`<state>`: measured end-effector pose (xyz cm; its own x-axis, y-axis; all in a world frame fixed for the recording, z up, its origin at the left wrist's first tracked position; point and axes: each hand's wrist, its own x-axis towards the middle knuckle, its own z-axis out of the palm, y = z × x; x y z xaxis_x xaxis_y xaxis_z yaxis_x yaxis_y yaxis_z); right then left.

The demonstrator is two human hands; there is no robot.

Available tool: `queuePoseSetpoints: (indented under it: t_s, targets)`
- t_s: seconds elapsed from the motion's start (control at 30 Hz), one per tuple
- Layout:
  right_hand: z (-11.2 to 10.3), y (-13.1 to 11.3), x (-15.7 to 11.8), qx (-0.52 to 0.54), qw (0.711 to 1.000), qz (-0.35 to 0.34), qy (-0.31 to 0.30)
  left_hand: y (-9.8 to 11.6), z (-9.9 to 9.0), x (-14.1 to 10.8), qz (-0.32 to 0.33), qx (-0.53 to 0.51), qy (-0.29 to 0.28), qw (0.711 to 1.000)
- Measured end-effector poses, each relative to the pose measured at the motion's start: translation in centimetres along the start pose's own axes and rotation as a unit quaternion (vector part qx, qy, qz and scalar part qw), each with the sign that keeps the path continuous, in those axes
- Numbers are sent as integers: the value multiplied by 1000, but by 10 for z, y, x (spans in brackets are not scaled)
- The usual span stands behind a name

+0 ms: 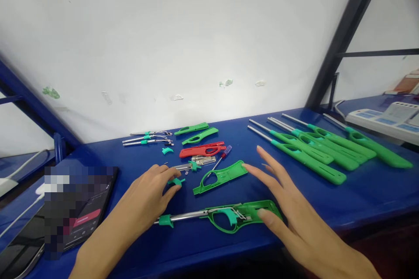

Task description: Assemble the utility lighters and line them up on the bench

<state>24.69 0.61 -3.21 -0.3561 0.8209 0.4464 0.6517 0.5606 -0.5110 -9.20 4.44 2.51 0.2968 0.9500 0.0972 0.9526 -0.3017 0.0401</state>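
Note:
My left hand pinches a small teal trigger between thumb and fingertips, just above the blue table. My right hand is open with its fingers spread and nothing held. Its thumb rests on or close over the handle end of an opened stick lighter, whose green half shell shows a teal trigger, white wires and a metal tube. At the tube's left part sits a teal collar. The right index fingertip is at the end of a loose green half shell, touching or nearly so.
Assembled green stick lighters lie at the right. Behind my left hand are metal tubes with wires, green shells, a red shell, a screwdriver and clear parts. Phones lie at left; a white wall stands behind.

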Motion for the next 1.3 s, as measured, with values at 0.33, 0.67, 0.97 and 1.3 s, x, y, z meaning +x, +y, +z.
queuePoseSetpoints:
  t_s: [0.33, 0.67, 0.97, 1.3]
  targets:
    - [-2, 0, 1, 2, 1000, 26, 3, 1, 0, 5, -9, -22, -35, 999]
    - [-7, -8, 24, -10, 999, -32, -6, -5, -9, 15, -15, -17, -37, 999]
    - [-3, -35, 136, -199, 950, -188, -148, -9, -20, 21, -13, 29, -44, 999]
    - [33, -35, 167, -269, 921, -200, -200, 9, -10, 40, 62, 39, -78, 994]
